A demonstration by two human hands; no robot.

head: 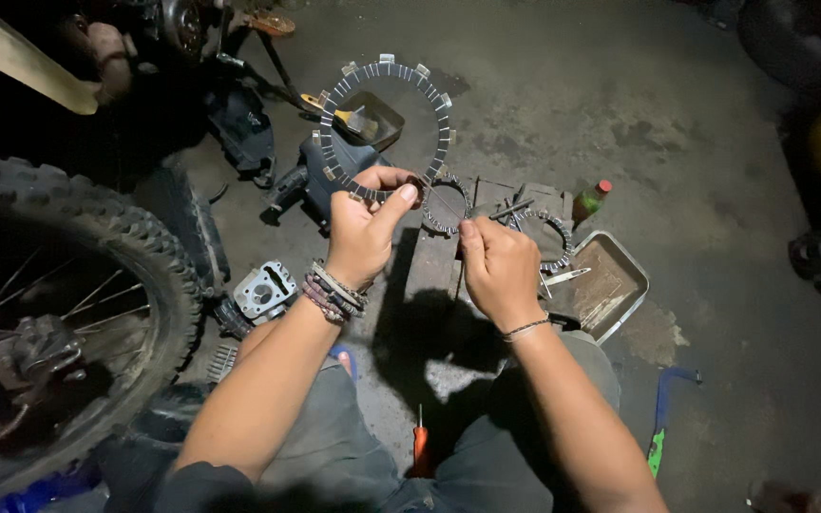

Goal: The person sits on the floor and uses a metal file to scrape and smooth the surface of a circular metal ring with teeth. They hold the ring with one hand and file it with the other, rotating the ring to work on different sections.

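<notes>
My left hand point(365, 228) holds up a large ring-shaped clutch plate point(444, 109) with notched tabs, pinched at its lower edge between thumb and fingers. My right hand point(499, 269) is beside it, fingertips closed near the plate's lower right rim and a smaller toothed ring point(445, 207) behind; whether it grips anything I cannot tell. More toothed rings point(551, 239) lie on a block just past my right hand.
A knobby motorcycle wheel point(68, 285) fills the left. An engine cylinder point(263, 291) sits on the floor by my left wrist. A metal tray point(610, 280), a small red-capped bottle point(591, 199), an orange-handled screwdriver point(420, 442) and a blue-green tool point(662, 418) lie around.
</notes>
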